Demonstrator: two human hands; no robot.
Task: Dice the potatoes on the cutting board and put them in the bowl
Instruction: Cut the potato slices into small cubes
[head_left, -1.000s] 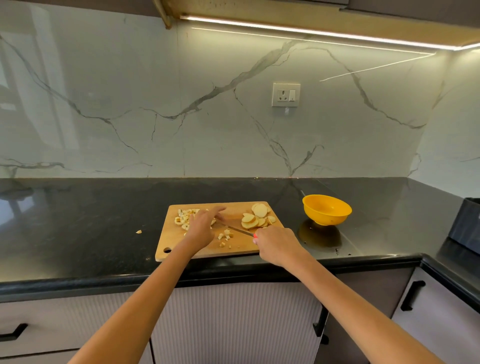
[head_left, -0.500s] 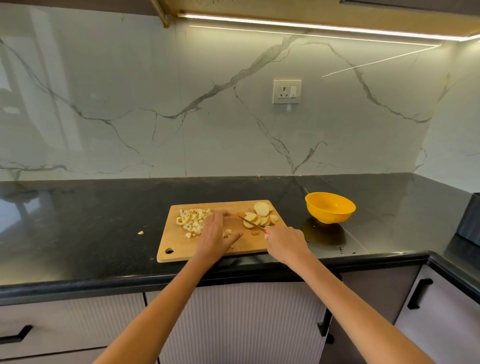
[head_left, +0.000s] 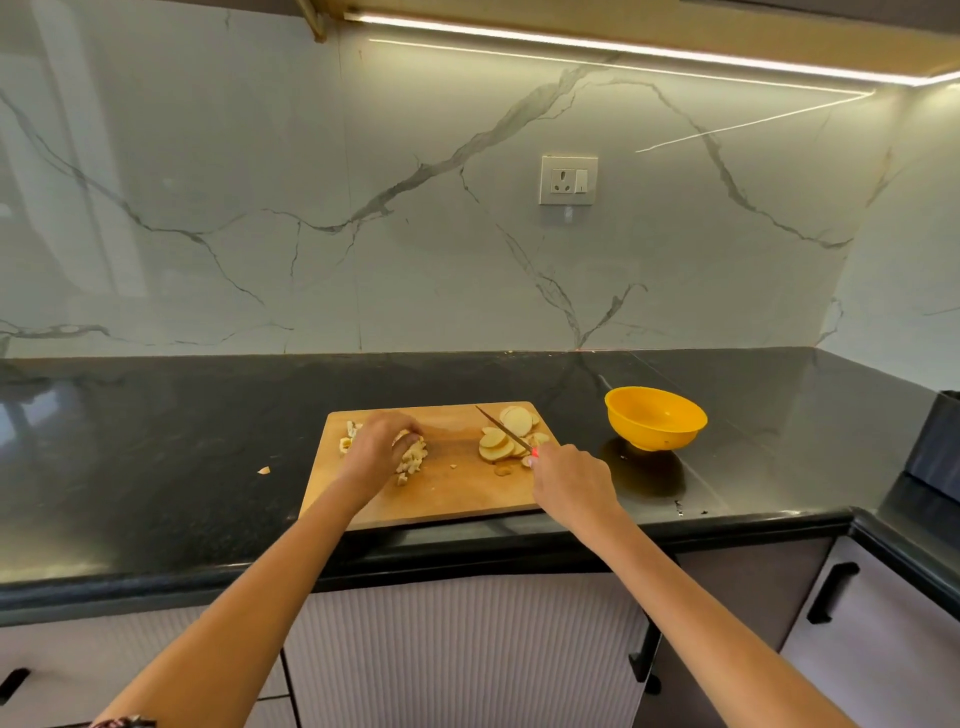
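Wooden cutting board (head_left: 457, 493) at counter centre. Left hand (head_left: 375, 448) cups the diced potato pile (head_left: 413, 457) at board's 9 o'clock. Potato slices (head_left: 506, 436) at 2 o'clock; right hand (head_left: 571, 480) grips the knife (head_left: 501, 427) over them. Yellow bowl (head_left: 655, 415) at 3 o'clock, apart.

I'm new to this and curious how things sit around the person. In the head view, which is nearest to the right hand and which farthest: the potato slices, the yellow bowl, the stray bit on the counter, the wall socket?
From the right hand:
1. Potato slices, just beyond its fingers on the board.
2. Yellow bowl, to its right.
3. Stray bit, left of the board.
4. Wall socket, up on the backsplash.
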